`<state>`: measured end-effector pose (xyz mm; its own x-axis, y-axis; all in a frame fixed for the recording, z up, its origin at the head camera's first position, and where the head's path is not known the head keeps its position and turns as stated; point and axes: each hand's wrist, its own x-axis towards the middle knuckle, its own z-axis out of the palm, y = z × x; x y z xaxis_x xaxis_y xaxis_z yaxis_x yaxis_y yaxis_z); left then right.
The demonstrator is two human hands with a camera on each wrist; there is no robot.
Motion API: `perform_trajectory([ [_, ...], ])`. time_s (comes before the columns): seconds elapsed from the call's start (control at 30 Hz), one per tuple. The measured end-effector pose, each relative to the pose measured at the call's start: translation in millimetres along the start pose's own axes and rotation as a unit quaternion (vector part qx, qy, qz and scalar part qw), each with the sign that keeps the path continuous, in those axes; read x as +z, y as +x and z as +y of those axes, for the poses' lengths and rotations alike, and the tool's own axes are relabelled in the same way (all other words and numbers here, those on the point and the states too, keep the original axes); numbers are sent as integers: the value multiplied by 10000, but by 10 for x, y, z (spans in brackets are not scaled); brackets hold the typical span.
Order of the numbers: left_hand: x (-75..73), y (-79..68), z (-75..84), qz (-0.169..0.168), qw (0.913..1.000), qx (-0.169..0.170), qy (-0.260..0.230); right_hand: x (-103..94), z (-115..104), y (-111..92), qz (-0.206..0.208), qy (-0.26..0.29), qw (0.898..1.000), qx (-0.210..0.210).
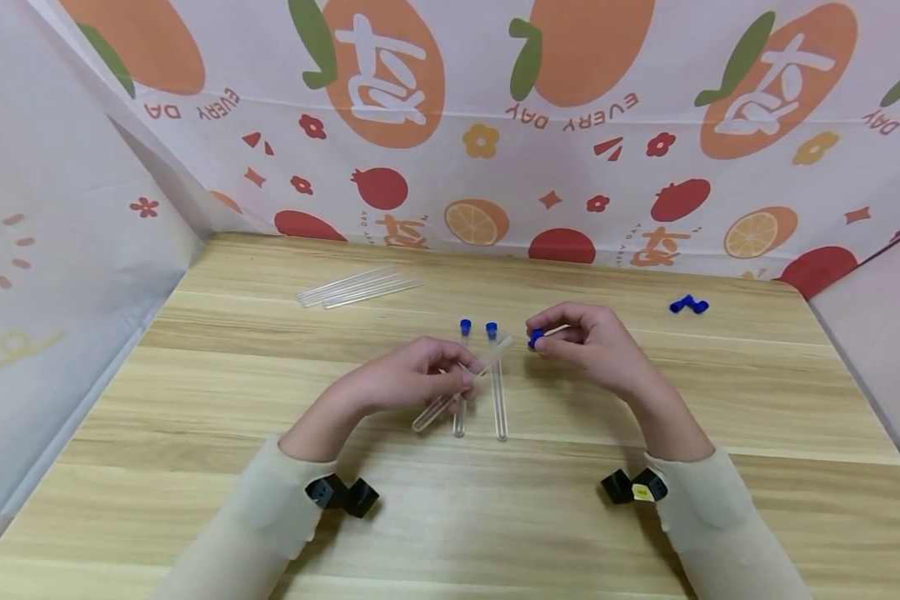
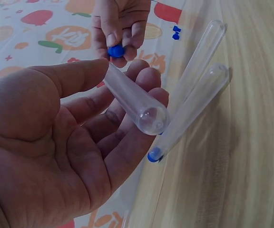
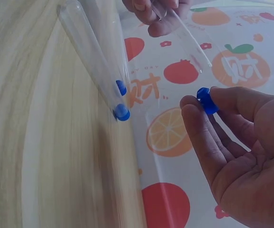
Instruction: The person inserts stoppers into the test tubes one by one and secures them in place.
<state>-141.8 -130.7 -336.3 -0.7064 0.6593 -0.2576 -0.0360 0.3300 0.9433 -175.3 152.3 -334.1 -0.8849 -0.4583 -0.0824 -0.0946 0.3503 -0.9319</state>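
My left hand (image 1: 420,375) pinches a clear test tube (image 2: 134,102) between thumb and fingers. The tube slants, rounded bottom toward me and open mouth pointing up and right toward my other hand. A blue stopper (image 3: 207,100) is pinched between thumb and fingertips of my right hand (image 1: 588,342), a short way right of that mouth. On the table below lie two test tubes fitted with blue stoppers: one capped tube (image 1: 498,392) lies just right of the left hand, the other capped tube (image 1: 460,421) is partly hidden behind its fingers.
Several clear tubes (image 1: 360,286) lie together at the back left of the wooden table (image 1: 495,525). A few blue stoppers (image 1: 688,305) sit in a small group at the back right. A fruit-print cloth (image 1: 480,183) hangs behind the table's far edge.
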Motion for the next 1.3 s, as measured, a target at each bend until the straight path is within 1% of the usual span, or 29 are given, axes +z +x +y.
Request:
perform_trajectory([
  [0.27, 29, 16, 13, -86, 10000, -31, 12, 37, -44, -24, -100, 192, 9997, -90],
  [0.43, 53, 19, 18, -126, 9999, 16, 116, 46, -64, -41, -65, 171, 9997, -182],
  [0.57, 70, 19, 17, -144, 9998, 60, 104, 57, -71, -41, -81, 153, 9996, -218],
  [0.8, 86, 30, 5, -284, 9993, 130, -191, 75, -76, -39, -56, 158, 9995, -254],
  [1.03, 111, 30, 21, -278, 9990, 175, -290, 82, -67, -35, -16, 233, 9993, -300],
  [1.13, 121, 32, 25, -295, 9990, 199, -273, 82, -69, -39, -5, 323, 9990, -299],
  [1.3, 121, 33, 21, -305, 9984, 237, -419, 78, -70, -46, -20, 612, 9973, -396],
])
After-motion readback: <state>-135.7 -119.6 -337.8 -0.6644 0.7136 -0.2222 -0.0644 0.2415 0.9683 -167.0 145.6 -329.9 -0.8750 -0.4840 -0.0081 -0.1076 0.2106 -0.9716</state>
